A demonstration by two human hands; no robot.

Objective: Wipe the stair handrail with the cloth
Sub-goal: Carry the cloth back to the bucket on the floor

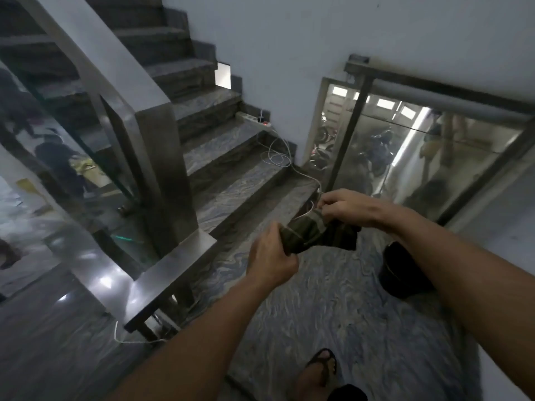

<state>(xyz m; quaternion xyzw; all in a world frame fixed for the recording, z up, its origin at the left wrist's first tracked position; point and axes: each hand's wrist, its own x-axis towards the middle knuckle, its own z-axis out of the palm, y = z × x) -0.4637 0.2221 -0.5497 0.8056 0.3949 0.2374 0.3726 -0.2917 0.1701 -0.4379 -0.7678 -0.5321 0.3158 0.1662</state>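
A dark green cloth (pixel 315 233) is stretched between both hands above the landing floor. My left hand (pixel 272 256) grips its near left end. My right hand (pixel 344 206) pinches its far upper edge. The steel stair handrail (pixel 95 50) runs up to the left along the rising stairs, drops at a square post (pixel 162 157), and continues as a flat low rail (pixel 173 273) left of my left hand. Neither hand touches the rail.
Marble stairs (pixel 231 175) rise ahead with a power strip (pixel 256 120) and white cables on them. A dark bucket (pixel 402 273) stands on the landing under my right forearm. A glass panel with a metal frame (pixel 434 151) is on the right. My sandalled foot (pixel 318 371) is below.
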